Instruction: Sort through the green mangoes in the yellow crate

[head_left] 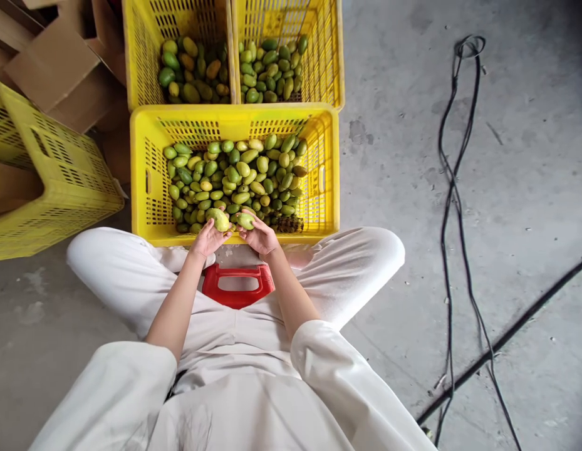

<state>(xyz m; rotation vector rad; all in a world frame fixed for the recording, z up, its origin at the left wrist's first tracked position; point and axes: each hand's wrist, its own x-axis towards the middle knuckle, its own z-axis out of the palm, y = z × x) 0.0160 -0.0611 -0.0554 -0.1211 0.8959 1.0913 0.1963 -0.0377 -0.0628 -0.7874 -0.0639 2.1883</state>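
My left hand (210,238) is closed around a yellow-green oval fruit (218,219), which looks like a small mango. In my right hand (261,237) is a smaller green fruit (245,220) of the same kind, gripped between thumb and fingers. Both hands are close together over the near rim of a yellow plastic crate (140,169). Many green and yellowish fruits (234,172) lie spread across the bottom of that crate. A dark, patterned patch (291,224) shows at its near right corner; I cannot make out what it is.
Two more yellow crates (232,56) with similar fruits stand beyond. Another yellow crate (69,181) at left has cardboard inside, near brown cardboard boxes (53,62). A red stool (225,297) is beneath me. Black cables (453,181) lie on the concrete floor at right.
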